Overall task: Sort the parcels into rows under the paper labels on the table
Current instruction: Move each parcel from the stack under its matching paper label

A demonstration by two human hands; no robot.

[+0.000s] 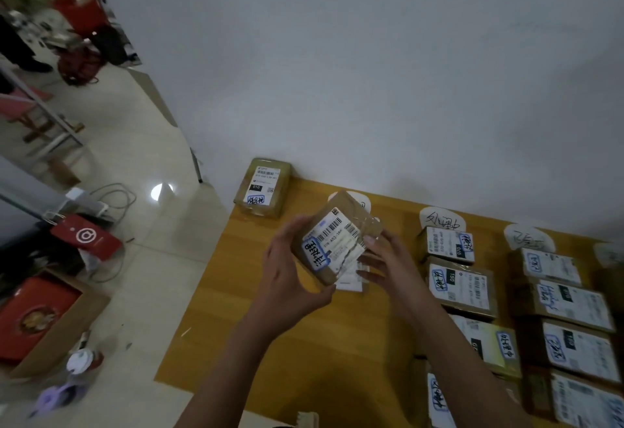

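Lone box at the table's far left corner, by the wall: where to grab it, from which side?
Pinch the corner box across its two long sides, coming down from above. It lies flat, label up; its far end sits close to the wall, while both long sides look free. The left hand grips another parcel now.

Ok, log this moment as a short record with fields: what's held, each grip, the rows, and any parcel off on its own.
held: parcel, lifted above the table
left grip: fingers curled round the parcel's left side
right grip: fingers fairly straight against its right side
labels: paper, along the table's far edge
rows: parcels lined up under two labels, on the right
lone parcel: far left corner, apart from the rows
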